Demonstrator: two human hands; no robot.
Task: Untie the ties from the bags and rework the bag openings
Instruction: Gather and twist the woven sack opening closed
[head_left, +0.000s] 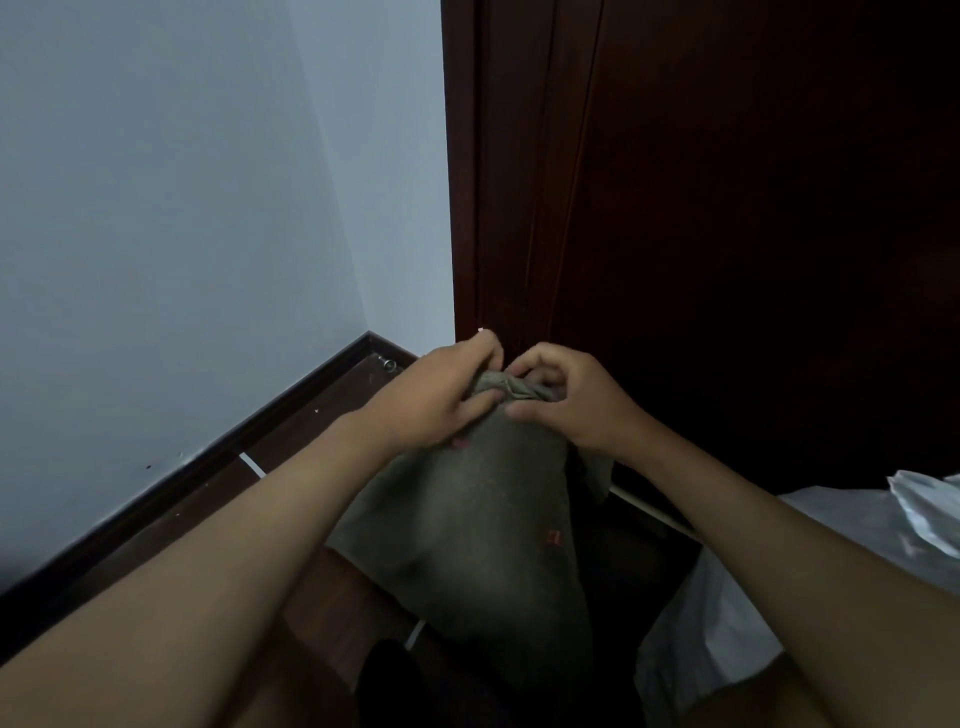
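A pale wall (182, 208) meets a dark wooden door (727, 208) in a corner, with a dark baseboard (218, 447) running along a brown wooden floor (322, 597). The light is dim, and the door side falls into near black, so little can be read there. A grey-green cloth bag (483, 519) stands on the floor between the forearms, its lower part lost in shadow and cut off behind the arms. Its gathered neck sits at the top, bunched between both hands. The left hand (436, 400) has its grip curled round the left side of the neck, thumb pressed on the cloth. The right hand (566, 400) pinches the folds at the bag's mouth with curled fingers. Whether a tie is still round the neck cannot be told; the fingers cover it. A small red mark (554, 537) shows on the bag's side. At the right edge lies a white plastic bag (831, 545), partly hidden by the right forearm.
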